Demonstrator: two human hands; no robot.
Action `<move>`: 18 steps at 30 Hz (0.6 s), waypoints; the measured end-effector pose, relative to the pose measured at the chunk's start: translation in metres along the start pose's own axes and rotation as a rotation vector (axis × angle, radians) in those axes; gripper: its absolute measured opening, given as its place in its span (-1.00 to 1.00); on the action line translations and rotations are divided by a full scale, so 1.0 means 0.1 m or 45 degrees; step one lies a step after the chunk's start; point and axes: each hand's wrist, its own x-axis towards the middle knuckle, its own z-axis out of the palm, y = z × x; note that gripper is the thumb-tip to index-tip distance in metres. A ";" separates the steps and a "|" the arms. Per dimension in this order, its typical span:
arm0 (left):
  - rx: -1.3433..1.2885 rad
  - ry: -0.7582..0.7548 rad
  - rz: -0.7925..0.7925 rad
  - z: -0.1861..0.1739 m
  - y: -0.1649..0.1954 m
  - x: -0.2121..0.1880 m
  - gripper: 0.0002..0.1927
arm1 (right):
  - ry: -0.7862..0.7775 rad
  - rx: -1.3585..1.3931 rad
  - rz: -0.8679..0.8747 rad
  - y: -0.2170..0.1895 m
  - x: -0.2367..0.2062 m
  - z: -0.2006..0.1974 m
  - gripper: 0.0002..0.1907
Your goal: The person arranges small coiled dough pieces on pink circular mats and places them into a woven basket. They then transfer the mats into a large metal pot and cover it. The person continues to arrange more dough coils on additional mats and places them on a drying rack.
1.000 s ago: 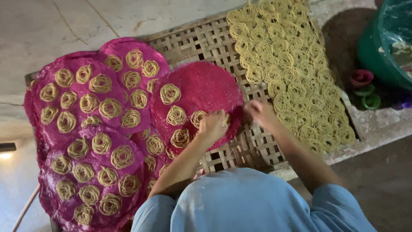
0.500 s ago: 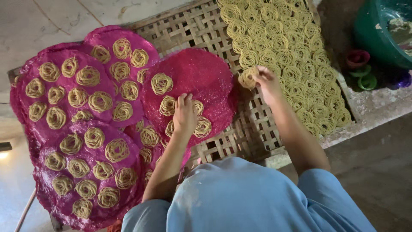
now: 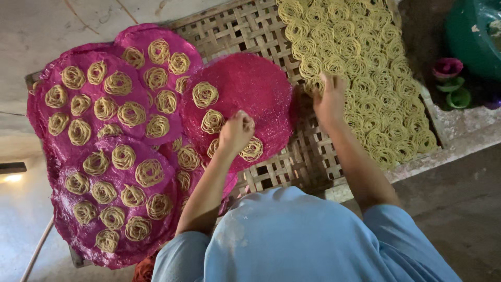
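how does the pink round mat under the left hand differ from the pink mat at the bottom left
The mat under the left hand, the upper pink mat, carries only about four noodle coils, its far half bare. The bottom-left mat is filled with coils. The upper mat overlaps its neighbours. Both are round, pink, on the woven tray.

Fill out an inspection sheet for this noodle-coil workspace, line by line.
Surface: woven bamboo lattice tray on a pale concrete floor.
Job's things: round pink mesh mat with a few yellow noodle coils; other pink mats at its left, overlapping and filled; loose batch of yellow coils on the tray.
Clutter: small pink and green round plastic pieces; green plastic tub.
Hands: left hand closed over a coil on the pink mat; right hand on the loose batch's edge.
Cables: nothing seen.
Surroundings: concrete ledge; small lit lamp at the frame's left edge.
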 end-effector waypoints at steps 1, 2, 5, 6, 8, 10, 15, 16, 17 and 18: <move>-0.168 0.002 0.067 0.03 0.08 -0.03 -0.87 | -0.461 0.203 0.426 -0.09 -0.11 -0.01 -0.69; -0.335 0.001 0.135 0.10 0.18 -0.05 -0.86 | -0.928 0.415 0.840 -0.17 -0.22 -0.03 -0.75; -0.641 -0.005 0.549 0.38 0.42 -0.09 -0.80 | -0.991 1.675 1.290 -0.29 -0.56 -0.09 -0.55; -0.716 -0.003 0.722 0.48 0.49 -0.07 -0.78 | -0.877 1.894 1.439 -0.27 -0.63 -0.13 -0.59; -0.492 0.299 0.801 0.63 0.61 0.07 -0.73 | -0.677 2.015 1.564 -0.18 -0.68 -0.22 -0.70; -0.377 0.374 0.802 0.71 0.71 0.23 -0.66 | -0.556 1.824 1.533 -0.07 -0.63 -0.33 -0.77; -0.468 0.390 0.557 0.46 0.76 0.51 -0.66 | -0.746 1.136 1.062 -0.16 -0.53 -0.44 -0.82; -0.383 0.307 0.387 0.36 0.71 0.52 -0.65 | -0.868 0.862 0.916 -0.26 -0.56 -0.44 -0.81; -0.300 0.224 0.220 0.23 0.65 0.53 -0.64 | -0.858 0.927 0.726 -0.38 -0.59 -0.44 -0.80; -0.220 0.140 0.054 0.13 0.56 0.49 -0.62 | -0.845 0.992 0.534 -0.49 -0.63 -0.43 -0.78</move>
